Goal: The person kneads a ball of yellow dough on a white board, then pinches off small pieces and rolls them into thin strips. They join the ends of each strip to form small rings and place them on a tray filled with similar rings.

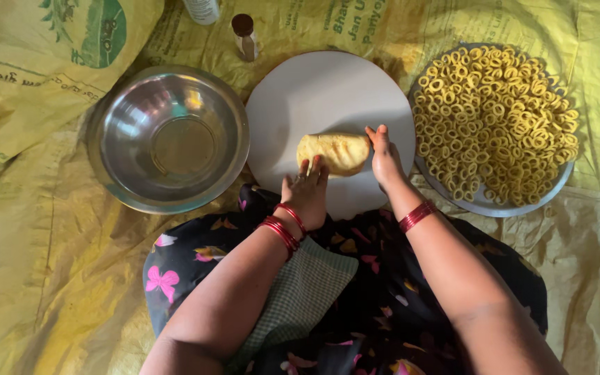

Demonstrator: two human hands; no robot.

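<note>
Dough lump [333,153] lay on the round white board [314,90], long axis running left-right, straight ahead of me. My left hand [305,194] sat at its near-left end, fingers flat and together on the dough. My right hand [385,156] touched the right end, fingers extended; whether it was pressing or just resting I couldn't tell. Both equally close. Bare board beyond the lump. Steel bowl [168,139] left, plate of dough rings [498,125] right, both just beside the board's edges.

We press our left hand [305,194] and right hand [385,158] against a yellow dough lump [333,153] on a round white board [314,90].
</note>
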